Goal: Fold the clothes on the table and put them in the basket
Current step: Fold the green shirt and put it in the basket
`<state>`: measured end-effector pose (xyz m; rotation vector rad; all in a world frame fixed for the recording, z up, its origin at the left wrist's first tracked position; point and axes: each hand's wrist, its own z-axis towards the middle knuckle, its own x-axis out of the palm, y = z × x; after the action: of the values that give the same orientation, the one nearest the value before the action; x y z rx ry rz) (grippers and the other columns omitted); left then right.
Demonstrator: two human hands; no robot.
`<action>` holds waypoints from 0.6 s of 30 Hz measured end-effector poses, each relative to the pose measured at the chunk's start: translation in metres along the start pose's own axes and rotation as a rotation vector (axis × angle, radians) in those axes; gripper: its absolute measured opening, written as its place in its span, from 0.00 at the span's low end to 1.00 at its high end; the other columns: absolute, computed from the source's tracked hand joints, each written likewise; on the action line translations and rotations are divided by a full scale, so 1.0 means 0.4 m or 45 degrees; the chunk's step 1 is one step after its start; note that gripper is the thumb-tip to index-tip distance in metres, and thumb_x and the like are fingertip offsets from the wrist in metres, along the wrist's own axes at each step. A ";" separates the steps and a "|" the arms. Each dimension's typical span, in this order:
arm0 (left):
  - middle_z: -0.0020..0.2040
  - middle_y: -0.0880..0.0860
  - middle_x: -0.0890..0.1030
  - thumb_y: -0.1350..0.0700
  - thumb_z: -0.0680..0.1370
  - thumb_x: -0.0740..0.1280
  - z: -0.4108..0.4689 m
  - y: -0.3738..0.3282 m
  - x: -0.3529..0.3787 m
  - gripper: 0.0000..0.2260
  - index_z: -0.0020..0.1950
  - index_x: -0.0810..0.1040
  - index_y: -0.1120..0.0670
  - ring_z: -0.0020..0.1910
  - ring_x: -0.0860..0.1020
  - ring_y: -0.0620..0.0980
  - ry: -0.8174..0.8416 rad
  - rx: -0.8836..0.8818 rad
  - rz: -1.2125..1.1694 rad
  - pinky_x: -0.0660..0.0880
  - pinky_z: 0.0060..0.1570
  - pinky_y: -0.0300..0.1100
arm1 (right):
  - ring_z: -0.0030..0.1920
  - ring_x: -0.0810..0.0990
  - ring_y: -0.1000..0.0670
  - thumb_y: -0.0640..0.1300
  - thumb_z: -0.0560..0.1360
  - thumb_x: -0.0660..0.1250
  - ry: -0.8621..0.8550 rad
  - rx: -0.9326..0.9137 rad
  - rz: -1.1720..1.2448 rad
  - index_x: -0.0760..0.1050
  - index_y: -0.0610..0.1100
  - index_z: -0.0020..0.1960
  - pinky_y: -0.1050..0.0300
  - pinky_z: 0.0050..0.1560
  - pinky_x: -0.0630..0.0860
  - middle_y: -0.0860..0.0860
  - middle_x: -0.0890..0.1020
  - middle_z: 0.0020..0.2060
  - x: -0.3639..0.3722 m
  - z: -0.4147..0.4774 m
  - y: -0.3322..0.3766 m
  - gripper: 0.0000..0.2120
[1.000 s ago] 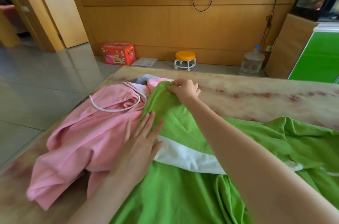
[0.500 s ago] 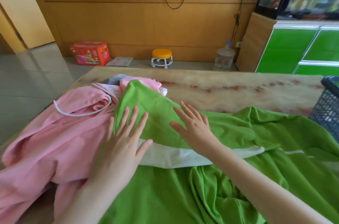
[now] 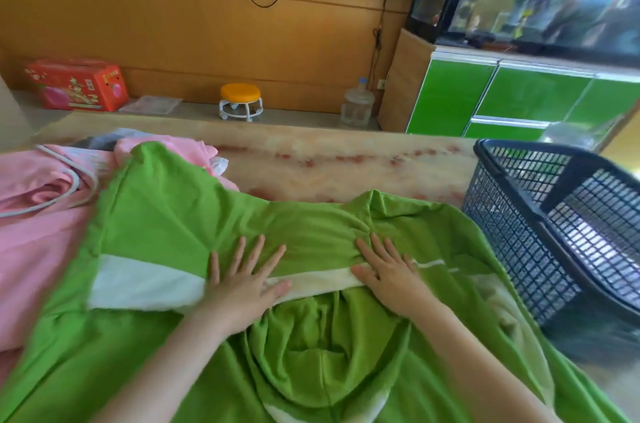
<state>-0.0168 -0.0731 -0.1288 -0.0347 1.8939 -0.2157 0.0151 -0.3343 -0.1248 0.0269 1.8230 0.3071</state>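
On my left a pink garment lies bunched on the table. The green garment, white-banded and wrinkled, overlaps it. My left hand and right hand press flat on the green cloth, fingers spread. The basket stands just beside it on the right.

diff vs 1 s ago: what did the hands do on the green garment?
The right hand let go of the far tip of the green garment and now lies flat on it. It and the left hand slid rightward along the folded-over part, toward the basket. The pink garment stayed put.
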 end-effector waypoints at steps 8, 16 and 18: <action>0.77 0.45 0.37 0.36 0.79 0.44 -0.006 -0.024 -0.045 0.25 0.75 0.41 0.36 0.75 0.35 0.52 0.047 -0.061 -0.093 0.37 0.70 0.64 | 0.77 0.49 0.52 0.56 0.81 0.54 -0.162 -0.003 0.444 0.58 0.55 0.76 0.48 0.76 0.41 0.53 0.52 0.77 -0.039 -0.139 0.008 0.24; 0.77 0.49 0.55 0.38 0.79 0.48 -0.146 -0.296 -0.119 0.24 0.74 0.60 0.41 0.77 0.48 0.52 0.016 0.230 -0.543 0.44 0.73 0.54 | 0.54 0.80 0.54 0.43 0.76 0.68 -0.740 0.267 0.712 0.81 0.52 0.53 0.51 0.57 0.76 0.54 0.81 0.57 -0.073 -0.482 -0.154 0.08; 0.77 0.49 0.57 0.41 0.81 0.51 -0.171 -0.368 -0.121 0.21 0.74 0.63 0.42 0.76 0.53 0.53 0.036 0.298 -0.558 0.52 0.72 0.51 | 0.49 0.81 0.49 0.42 0.75 0.68 -0.798 0.431 0.733 0.82 0.51 0.50 0.52 0.49 0.77 0.52 0.83 0.49 -0.068 -0.521 -0.199 0.07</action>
<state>-0.0776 -0.2025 -0.0376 -0.2905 1.8588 -0.7372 -0.1643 -0.4565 -0.0668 0.8069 1.1898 0.3383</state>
